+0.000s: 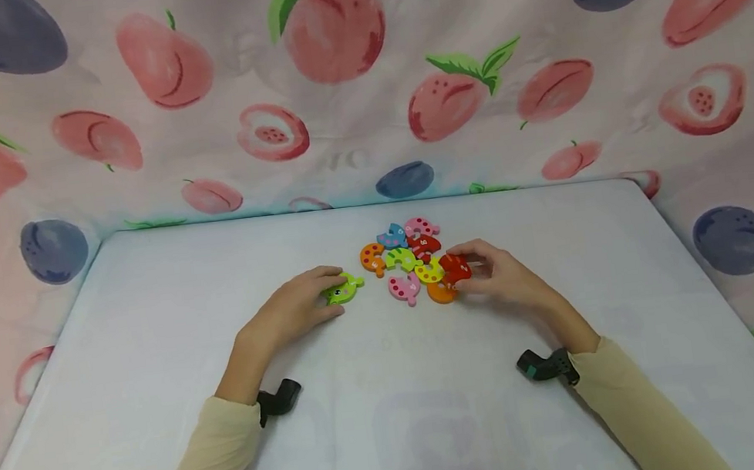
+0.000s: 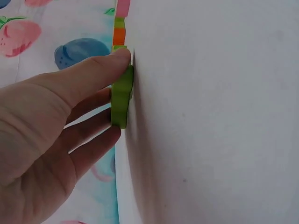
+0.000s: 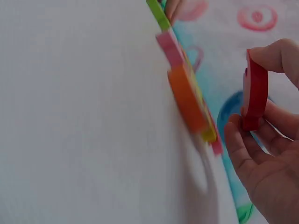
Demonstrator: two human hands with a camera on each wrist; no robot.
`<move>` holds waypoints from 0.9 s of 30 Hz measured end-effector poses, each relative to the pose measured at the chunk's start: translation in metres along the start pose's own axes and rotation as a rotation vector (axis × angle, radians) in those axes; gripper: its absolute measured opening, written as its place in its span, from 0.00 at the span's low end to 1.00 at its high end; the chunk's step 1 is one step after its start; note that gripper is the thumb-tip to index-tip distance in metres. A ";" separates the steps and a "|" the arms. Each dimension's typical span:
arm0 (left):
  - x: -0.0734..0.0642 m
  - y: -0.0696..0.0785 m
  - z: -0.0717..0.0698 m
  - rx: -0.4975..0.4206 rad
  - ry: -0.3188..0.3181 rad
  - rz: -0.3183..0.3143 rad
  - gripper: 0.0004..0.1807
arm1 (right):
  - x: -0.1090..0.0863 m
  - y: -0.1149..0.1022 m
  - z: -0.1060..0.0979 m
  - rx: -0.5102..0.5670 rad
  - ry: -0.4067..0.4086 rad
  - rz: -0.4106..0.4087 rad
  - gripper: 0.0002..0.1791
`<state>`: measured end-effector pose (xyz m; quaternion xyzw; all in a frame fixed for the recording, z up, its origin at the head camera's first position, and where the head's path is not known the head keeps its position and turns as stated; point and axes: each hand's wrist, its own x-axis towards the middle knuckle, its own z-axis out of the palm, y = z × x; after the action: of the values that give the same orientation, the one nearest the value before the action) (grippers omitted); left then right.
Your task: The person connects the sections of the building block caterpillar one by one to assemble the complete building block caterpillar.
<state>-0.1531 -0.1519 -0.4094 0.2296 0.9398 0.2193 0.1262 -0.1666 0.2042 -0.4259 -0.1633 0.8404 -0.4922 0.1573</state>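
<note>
My left hand (image 1: 296,308) pinches a bright green puzzle piece with an eye mark (image 1: 343,291) between thumb and fingers, low over the table; its edge shows as a thick green block (image 2: 122,95) in the left wrist view. On the other side, my right hand (image 1: 506,276) grips a red curved puzzle piece (image 3: 256,91) by its edges. The right wrist view shows this red piece raised off the table. Between the hands lie several curved, spotted or striped pieces, among them a pink one (image 1: 402,289), a yellow one (image 1: 429,271) and an orange one (image 1: 441,293), partly overlapped by the red piece in the head view.
The loose pieces form a cluster near the back of the white table (image 1: 396,403), with a blue piece (image 1: 392,235) and another red one (image 1: 424,246) farther back. Behind the table's far edge hangs a fruit-printed cloth (image 1: 225,128). Black wrist cameras (image 1: 281,398) sit by both cuffs.
</note>
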 end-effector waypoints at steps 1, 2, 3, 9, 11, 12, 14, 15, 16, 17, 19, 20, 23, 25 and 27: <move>-0.001 0.000 -0.001 -0.002 -0.005 0.007 0.29 | 0.000 -0.005 0.003 0.017 -0.007 -0.004 0.29; -0.001 -0.001 -0.001 0.000 -0.009 0.013 0.29 | 0.000 -0.010 0.007 0.033 -0.013 -0.006 0.30; -0.002 -0.001 -0.002 0.002 -0.010 0.021 0.29 | 0.000 -0.014 0.011 0.039 -0.018 -0.008 0.29; -0.004 -0.002 -0.004 -0.001 -0.010 0.037 0.27 | -0.001 -0.032 0.034 0.054 -0.037 -0.034 0.30; -0.005 -0.003 -0.005 -0.016 0.007 0.026 0.25 | -0.001 -0.037 0.043 0.047 -0.046 -0.055 0.30; -0.005 -0.003 -0.005 -0.026 0.017 0.024 0.24 | 0.000 -0.039 0.048 0.042 -0.051 -0.059 0.30; -0.005 -0.005 -0.005 -0.042 0.031 0.015 0.23 | 0.002 -0.044 0.058 0.034 -0.062 -0.074 0.30; -0.006 -0.005 -0.006 -0.047 0.032 0.011 0.22 | 0.004 -0.047 0.065 0.028 -0.065 -0.077 0.30; -0.006 -0.006 -0.006 -0.046 0.032 0.009 0.22 | 0.006 -0.050 0.071 0.019 -0.063 -0.077 0.31; -0.006 -0.006 -0.007 -0.047 0.027 0.010 0.21 | 0.008 -0.053 0.078 0.009 -0.061 -0.075 0.31; -0.008 -0.008 -0.009 -0.046 0.013 0.001 0.21 | 0.014 -0.059 0.091 -0.021 -0.043 -0.068 0.31; -0.008 -0.009 -0.010 -0.042 0.008 0.001 0.21 | 0.017 -0.061 0.097 -0.039 -0.031 -0.067 0.31; -0.011 -0.010 -0.014 -0.037 -0.007 -0.007 0.20 | 0.026 -0.068 0.114 -0.069 0.007 -0.051 0.30; -0.012 -0.012 -0.017 -0.023 -0.015 -0.007 0.19 | 0.032 -0.071 0.123 -0.082 0.026 -0.041 0.29; -0.013 -0.012 -0.020 -0.018 -0.023 -0.004 0.19 | 0.037 -0.073 0.131 -0.078 0.035 -0.025 0.30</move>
<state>-0.1532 -0.1753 -0.3958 0.2291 0.9368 0.2246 0.1395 -0.1360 0.0531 -0.4269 -0.1714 0.8594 -0.4639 0.1300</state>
